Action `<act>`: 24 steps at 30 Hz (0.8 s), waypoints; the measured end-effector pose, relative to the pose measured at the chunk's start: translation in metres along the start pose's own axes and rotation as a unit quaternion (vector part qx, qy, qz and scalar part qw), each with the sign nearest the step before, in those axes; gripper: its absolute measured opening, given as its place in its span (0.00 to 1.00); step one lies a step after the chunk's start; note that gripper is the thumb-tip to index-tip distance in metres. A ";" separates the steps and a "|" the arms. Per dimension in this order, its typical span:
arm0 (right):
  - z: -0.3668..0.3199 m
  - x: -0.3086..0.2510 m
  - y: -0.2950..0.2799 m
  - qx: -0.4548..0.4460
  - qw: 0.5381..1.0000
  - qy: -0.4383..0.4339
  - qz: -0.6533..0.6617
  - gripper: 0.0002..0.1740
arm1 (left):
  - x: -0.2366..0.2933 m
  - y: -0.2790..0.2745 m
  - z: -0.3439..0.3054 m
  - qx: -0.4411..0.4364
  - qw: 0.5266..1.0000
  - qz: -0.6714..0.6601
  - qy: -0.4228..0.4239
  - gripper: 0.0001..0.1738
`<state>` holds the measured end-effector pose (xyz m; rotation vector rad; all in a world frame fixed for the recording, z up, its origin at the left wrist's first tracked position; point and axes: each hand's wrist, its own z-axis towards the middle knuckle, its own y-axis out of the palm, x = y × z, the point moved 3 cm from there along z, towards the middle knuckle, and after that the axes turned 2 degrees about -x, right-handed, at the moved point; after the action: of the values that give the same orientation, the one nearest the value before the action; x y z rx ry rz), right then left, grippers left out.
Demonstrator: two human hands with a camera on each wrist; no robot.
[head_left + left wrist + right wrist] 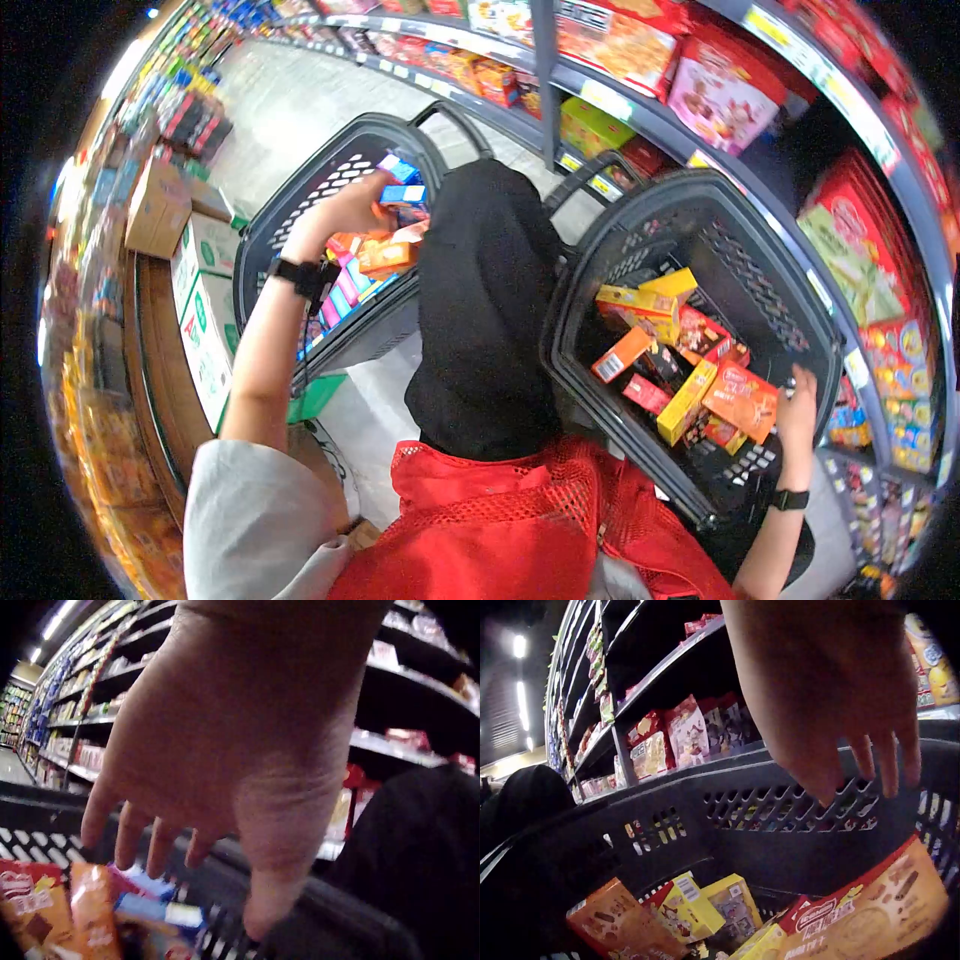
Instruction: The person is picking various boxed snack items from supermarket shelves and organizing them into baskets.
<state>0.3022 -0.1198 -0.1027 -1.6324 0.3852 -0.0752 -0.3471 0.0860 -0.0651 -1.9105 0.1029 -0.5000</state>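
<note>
My left hand reaches into the left black basket, its fingers extended downward with nothing between them in the left wrist view. Close by its fingertips lies a blue box, with orange packets beneath. On the other side, my right hand hangs inside the right black basket, near its outer wall. An orange biscuit box lies beside that hand; in the right wrist view the loose fingers hang above and apart from it. Yellow boxes and a smaller orange box lie around it.
Shelves with packaged snacks run along the right. On the left stand white cartons and a brown cardboard box. A black-covered knee juts between the two baskets. The aisle floor stretches ahead.
</note>
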 end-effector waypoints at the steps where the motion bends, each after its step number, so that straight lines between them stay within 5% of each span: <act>1: 0.002 0.001 0.010 -0.018 1.000 -0.012 -0.003 0.27 | -0.003 0.016 -0.007 -0.083 0.994 0.071 0.017 0.45; 2: 0.004 0.000 0.016 -0.036 0.999 -0.024 -0.006 0.27 | -0.022 0.045 -0.003 -0.134 0.982 -0.025 0.130 0.49; 4: 0.002 -0.020 0.021 -0.063 0.998 -0.026 -0.018 0.27 | -0.024 0.072 -0.013 -0.229 0.968 0.106 -0.007 0.50; 7: 0.003 -0.044 0.026 -0.077 0.996 -0.036 -0.011 0.27 | -0.024 0.065 0.001 -0.264 0.963 0.042 0.041 0.51; 10: 0.001 -0.064 0.023 -0.058 0.996 -0.056 0.043 0.27 | 0.003 0.069 -0.006 -0.226 0.972 0.029 0.059 0.50; 12: 0.001 -0.073 0.021 -0.039 0.995 -0.089 0.025 0.26 | -0.039 0.114 0.006 -0.221 0.972 -0.053 0.064 0.52; 13: 0.005 -0.075 0.022 -0.047 0.994 -0.102 0.014 0.25 | -0.014 0.092 -0.003 -0.249 0.968 -0.003 0.030 0.56; 14: 0.002 -0.077 0.016 -0.025 0.994 -0.098 0.044 0.25 | 0.001 0.073 -0.014 -0.211 0.974 -0.011 0.085 0.58; 15: 0.002 -0.083 0.004 -0.042 0.994 -0.082 0.062 0.25 | -0.027 0.093 -0.011 -0.268 0.963 0.006 0.008 0.57; 19: 0.006 -0.089 -0.039 0.044 0.987 -0.072 0.135 0.25 | 0.003 0.069 -0.034 -0.194 0.956 0.213 0.061 0.57; 24: 0.006 -0.088 -0.095 0.147 0.951 -0.111 0.248 0.23 | -0.015 0.060 -0.030 -0.132 0.978 0.142 0.077 0.48</act>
<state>0.2401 -0.0840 0.0056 -1.1960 0.5705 0.4114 -0.3628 0.0409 -0.1142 -2.0681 0.5594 -0.4549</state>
